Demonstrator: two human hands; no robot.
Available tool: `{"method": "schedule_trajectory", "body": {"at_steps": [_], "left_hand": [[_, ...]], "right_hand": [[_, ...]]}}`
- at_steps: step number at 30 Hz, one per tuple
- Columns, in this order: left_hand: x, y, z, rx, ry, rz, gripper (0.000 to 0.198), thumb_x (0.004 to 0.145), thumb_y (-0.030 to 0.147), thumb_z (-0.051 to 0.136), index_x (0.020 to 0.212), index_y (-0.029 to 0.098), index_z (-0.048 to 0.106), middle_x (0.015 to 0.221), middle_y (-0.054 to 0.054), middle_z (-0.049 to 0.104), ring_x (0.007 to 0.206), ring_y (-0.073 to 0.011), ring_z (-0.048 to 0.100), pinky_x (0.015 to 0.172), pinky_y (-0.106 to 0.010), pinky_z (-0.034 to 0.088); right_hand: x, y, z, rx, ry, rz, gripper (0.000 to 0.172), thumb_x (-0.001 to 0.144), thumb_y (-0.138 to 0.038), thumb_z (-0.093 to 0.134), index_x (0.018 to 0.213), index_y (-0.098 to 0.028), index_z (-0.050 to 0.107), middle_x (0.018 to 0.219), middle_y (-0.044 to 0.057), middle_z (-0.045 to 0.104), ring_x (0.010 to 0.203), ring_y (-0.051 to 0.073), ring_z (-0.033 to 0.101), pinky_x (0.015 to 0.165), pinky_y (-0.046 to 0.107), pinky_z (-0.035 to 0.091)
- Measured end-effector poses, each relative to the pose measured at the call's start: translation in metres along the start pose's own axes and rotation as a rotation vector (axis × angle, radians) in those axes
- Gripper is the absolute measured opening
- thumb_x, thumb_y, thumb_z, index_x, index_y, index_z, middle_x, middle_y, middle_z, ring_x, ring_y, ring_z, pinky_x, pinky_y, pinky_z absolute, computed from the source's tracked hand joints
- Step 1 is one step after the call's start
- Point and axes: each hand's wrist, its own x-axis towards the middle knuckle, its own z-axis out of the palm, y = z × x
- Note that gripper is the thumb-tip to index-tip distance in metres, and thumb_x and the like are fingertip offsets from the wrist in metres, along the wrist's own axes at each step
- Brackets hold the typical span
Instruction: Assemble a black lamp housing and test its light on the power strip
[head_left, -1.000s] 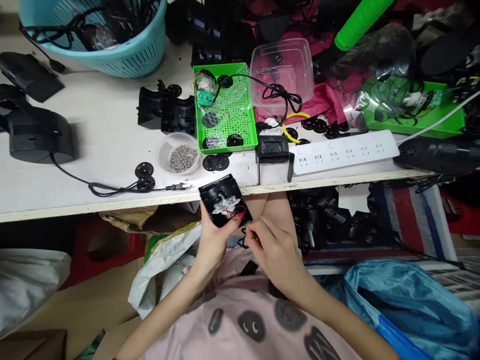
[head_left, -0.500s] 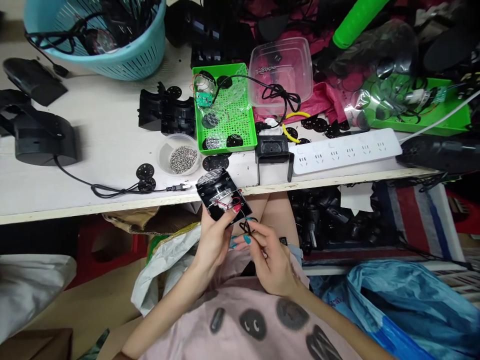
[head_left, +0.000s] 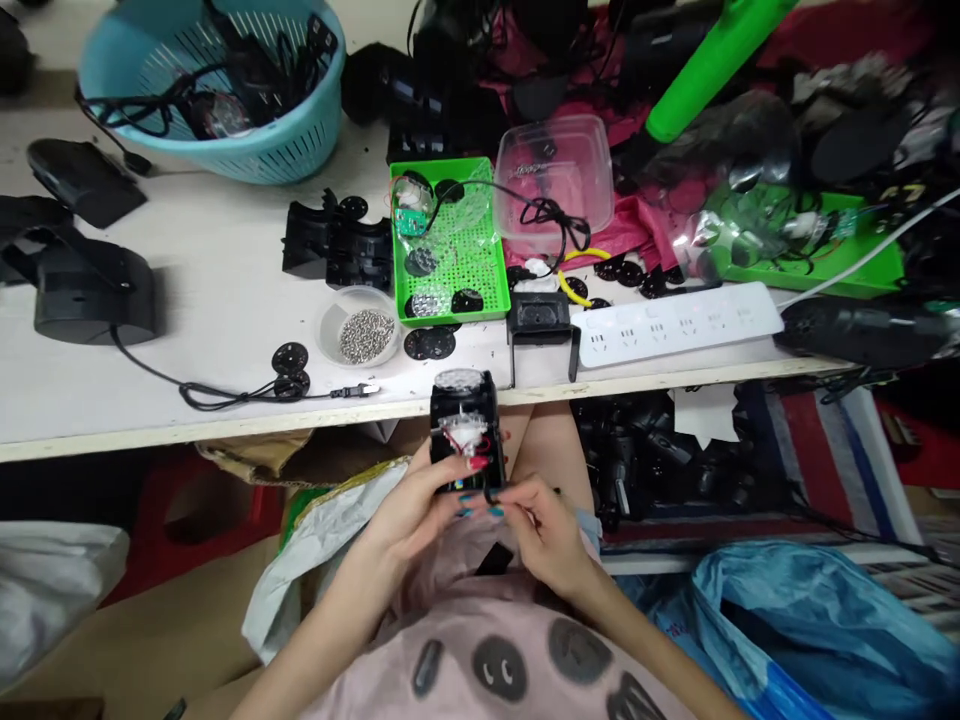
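My left hand (head_left: 420, 500) is closed around a black plastic housing (head_left: 442, 400), just off the table's front edge. Inside the housing sit a clear round lens disc, a white part and thin red wires. At its lower right corner, my right hand (head_left: 544, 525) pinches a black cable (head_left: 491, 493) between thumb and fingers. The fingertips of both hands nearly meet there, and the cable's lower run is hidden. On the table behind the housing lie black perforated discs (head_left: 430, 344) and a clear tub of small screws (head_left: 366, 335).
A green tray (head_left: 450, 315) holds a circuit board, discs and a cable. Beside it stand a black bracketed box (head_left: 538, 315) and a white power strip (head_left: 679, 325). A blue basket (head_left: 292, 150) is at back left. A corded black lamp-like unit (head_left: 94, 295) sits at left.
The housing has turned more upright and moved slightly right and nearer my body. My right hand has shifted down a little, still pinching the cable. The camera view has tilted slightly.
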Motion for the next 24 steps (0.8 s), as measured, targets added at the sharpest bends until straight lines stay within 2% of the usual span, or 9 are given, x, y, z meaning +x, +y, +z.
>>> {"method": "schedule_trajectory", "body": {"at_steps": [2,4,7,10,12,15,17,21,24], "left_hand": [[-0.001,0.005,-0.004,0.052,-0.034,-0.021,0.046,0.056,0.019,0.088,0.097,0.016,0.067,0.086,-0.005,0.073,0.064,-0.018,0.062,0.054,-0.027,0.051],[0.0,0.009,-0.009,0.096,-0.017,0.047,0.052,0.056,0.015,0.089,0.103,0.017,0.066,0.09,-0.005,0.074,0.075,-0.0188,0.066,0.067,-0.028,0.054],[0.004,0.013,-0.014,0.12,0.01,0.149,0.054,0.059,0.014,0.089,0.106,0.018,0.064,0.105,-0.005,0.074,0.095,-0.0196,0.067,0.083,-0.026,0.052],[0.007,0.015,-0.016,0.096,0.022,0.195,0.06,0.061,0.017,0.089,0.115,0.019,0.062,0.112,-0.006,0.073,0.105,-0.0208,0.065,0.091,-0.027,0.049],[0.009,0.014,-0.016,0.073,0.05,0.218,0.073,0.062,0.017,0.089,0.127,0.021,0.056,0.112,-0.006,0.073,0.107,-0.021,0.064,0.093,-0.028,0.048],[0.009,0.012,-0.015,0.033,0.085,0.225,0.09,0.062,0.019,0.089,0.142,0.023,0.045,0.118,-0.007,0.072,0.112,-0.023,0.063,0.098,-0.031,0.046],[0.008,0.011,-0.015,0.011,0.094,0.233,0.093,0.064,0.02,0.087,0.145,0.024,0.042,0.123,-0.008,0.071,0.115,-0.0255,0.063,0.101,-0.034,0.044],[0.009,0.011,-0.018,-0.034,0.069,0.286,0.092,0.065,0.02,0.085,0.146,0.022,0.041,0.127,-0.01,0.069,0.123,-0.0284,0.059,0.104,-0.036,0.042],[0.009,0.016,-0.017,-0.072,0.085,0.329,0.095,0.065,0.021,0.085,0.147,0.023,0.038,0.129,-0.01,0.067,0.123,-0.0284,0.059,0.102,-0.035,0.044]], "right_hand": [[0.004,0.001,-0.006,-0.047,-0.043,-0.009,0.015,0.103,-0.034,0.054,0.098,-0.023,0.062,0.086,0.005,0.075,0.078,0.019,0.073,0.069,0.028,0.059],[0.013,-0.003,-0.014,-0.08,-0.077,-0.012,0.018,0.102,-0.035,0.056,0.094,-0.023,0.066,0.084,0.003,0.075,0.076,0.018,0.073,0.068,0.026,0.057],[0.032,-0.019,-0.031,-0.106,-0.148,-0.011,0.019,0.099,-0.037,0.063,0.09,-0.023,0.07,0.083,0.001,0.075,0.076,0.016,0.071,0.067,0.023,0.054],[0.058,-0.04,-0.052,-0.171,-0.209,-0.051,0.014,0.098,-0.035,0.065,0.096,-0.023,0.072,0.09,0.001,0.075,0.084,0.017,0.07,0.075,0.024,0.053],[0.076,-0.053,-0.066,-0.25,-0.133,-0.124,0.013,0.1,-0.03,0.061,0.098,-0.023,0.072,0.094,0.002,0.074,0.087,0.017,0.069,0.079,0.024,0.051],[0.101,-0.066,-0.078,-0.35,0.031,-0.207,0.012,0.1,-0.025,0.058,0.096,-0.023,0.07,0.091,0.0,0.072,0.085,0.015,0.067,0.077,0.022,0.049],[0.113,-0.07,-0.079,-0.377,0.032,-0.212,0.012,0.1,-0.027,0.057,0.095,-0.023,0.068,0.09,0.0,0.071,0.084,0.015,0.066,0.076,0.022,0.048],[0.126,-0.074,-0.069,-0.367,-0.119,-0.188,0.017,0.102,-0.031,0.052,0.095,-0.024,0.066,0.091,-0.001,0.069,0.086,0.015,0.065,0.076,0.022,0.047],[0.123,-0.077,-0.051,-0.32,-0.234,-0.058,0.017,0.099,-0.034,0.055,0.09,-0.024,0.066,0.085,-0.002,0.069,0.079,0.015,0.065,0.07,0.022,0.047]]}}
